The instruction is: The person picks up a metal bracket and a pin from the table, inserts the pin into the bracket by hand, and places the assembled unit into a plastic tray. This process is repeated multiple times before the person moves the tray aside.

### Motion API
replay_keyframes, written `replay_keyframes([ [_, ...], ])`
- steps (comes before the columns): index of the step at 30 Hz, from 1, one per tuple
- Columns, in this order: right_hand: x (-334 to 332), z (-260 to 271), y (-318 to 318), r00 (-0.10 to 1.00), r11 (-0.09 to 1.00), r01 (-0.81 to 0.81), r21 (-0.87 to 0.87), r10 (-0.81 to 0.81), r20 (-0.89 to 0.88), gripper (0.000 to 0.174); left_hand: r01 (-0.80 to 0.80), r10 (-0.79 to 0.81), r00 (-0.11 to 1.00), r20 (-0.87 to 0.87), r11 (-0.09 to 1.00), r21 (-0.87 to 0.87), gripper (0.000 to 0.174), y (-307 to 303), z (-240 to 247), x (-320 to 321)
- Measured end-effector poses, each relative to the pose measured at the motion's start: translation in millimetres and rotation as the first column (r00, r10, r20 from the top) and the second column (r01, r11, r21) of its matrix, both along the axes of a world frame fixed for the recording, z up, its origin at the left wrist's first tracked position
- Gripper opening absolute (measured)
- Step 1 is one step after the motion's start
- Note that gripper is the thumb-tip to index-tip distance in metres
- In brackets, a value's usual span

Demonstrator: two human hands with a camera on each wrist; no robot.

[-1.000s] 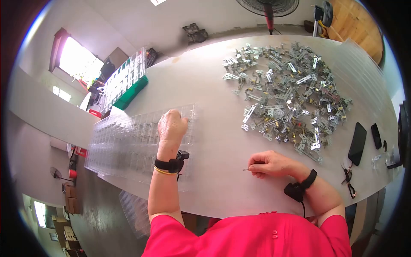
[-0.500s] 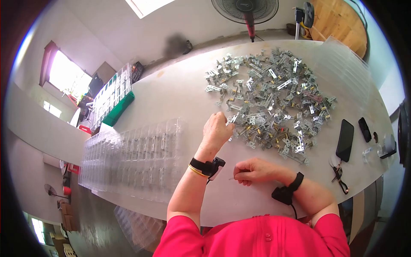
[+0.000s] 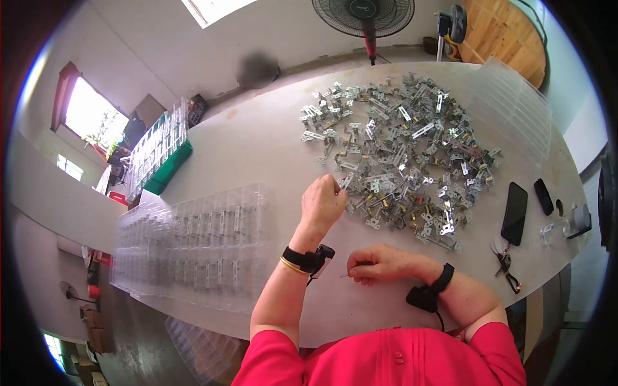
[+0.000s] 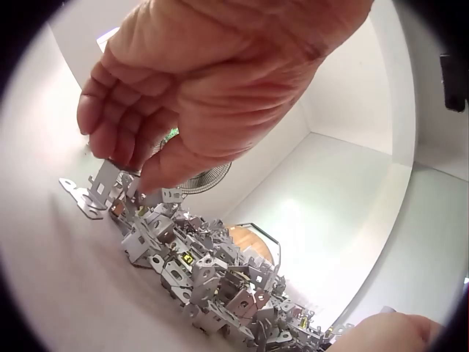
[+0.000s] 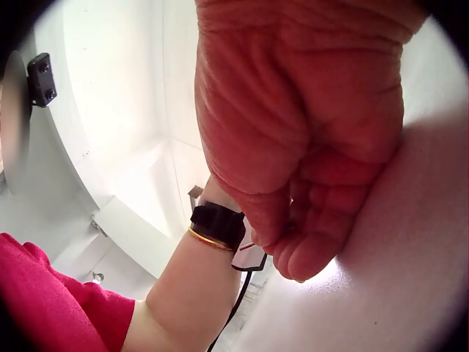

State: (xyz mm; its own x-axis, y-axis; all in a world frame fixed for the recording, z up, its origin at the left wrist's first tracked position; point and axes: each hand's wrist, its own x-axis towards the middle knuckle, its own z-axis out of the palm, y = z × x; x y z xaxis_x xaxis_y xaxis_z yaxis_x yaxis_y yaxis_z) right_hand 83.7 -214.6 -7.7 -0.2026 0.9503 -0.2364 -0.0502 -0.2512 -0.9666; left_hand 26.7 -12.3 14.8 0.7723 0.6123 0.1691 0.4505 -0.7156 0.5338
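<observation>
My left hand point(image 3: 323, 204) is at the near left edge of a heap of small metal brackets point(image 3: 412, 154). In the left wrist view its thumb and fingertips pinch a bent silver bracket point(image 4: 107, 180) with holes in it, low over the table. My right hand point(image 3: 381, 264) rests near the table's front, fingers curled. Between its thumb and forefinger it holds a thin metal pin point(image 3: 344, 276), whose tip sticks out to the left. To the left lies a clear plastic tray point(image 3: 248, 251) with rows of compartments, several with brackets standing in them.
A phone point(image 3: 514, 213), pliers point(image 3: 505, 264) and a small black case point(image 3: 543, 196) lie on the right. Another clear tray point(image 3: 515, 106) is at the back right. A green crate point(image 3: 168, 168) stands far left, and a fan point(image 3: 364, 16) behind the table.
My left hand has moved right from over the clear tray to the heap's edge and now pinches a bracket. The right hand stays nearly in place, still holding the pin.
</observation>
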Motion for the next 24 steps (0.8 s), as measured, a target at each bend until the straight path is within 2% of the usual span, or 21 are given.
replay_keyframes([
  [6, 0, 3, -1, 1.000, 0.999, 0.019, -0.036, -0.020, -0.005, 0.022, 0.001, -0.008, 0.998, 0.055, 0.993, 0.118, 0.020, -17, 10, -3],
  [8, 0, 4, -1, 1.000, 0.999, -0.004, -0.035, 0.005, 0.015, 0.022, 0.043, -0.079, 0.992, 0.103, 0.949, 0.312, 0.018, -25, 12, -3],
  [9, 0, 5, -1, 1.000, 0.999, -0.002, -0.035, 0.002, 0.014, 0.022, 0.045, -0.081, 0.991, 0.102, 0.949, 0.312, 0.018, -26, 11, -1],
  [17, 0, 2, -1, 0.999, 1.000, -0.008, -0.015, 0.008, 0.032, 0.021, -0.037, -0.013, 0.996, 0.092, 0.854, 0.519, 0.014, -21, 0, 5],
  [21, 1, 5, -2, 0.999, 1.000, -0.010, -0.013, 0.010, 0.038, 0.020, -0.110, 0.057, 0.992, 0.110, 0.812, 0.573, 0.013, -16, -6, 8],
  [24, 1, 4, -1, 1.000, 1.000, -0.017, 0.003, 0.017, 0.020, 0.020, -0.162, 0.065, 0.975, 0.214, 0.867, 0.472, 0.013, -15, -1, 5],
])
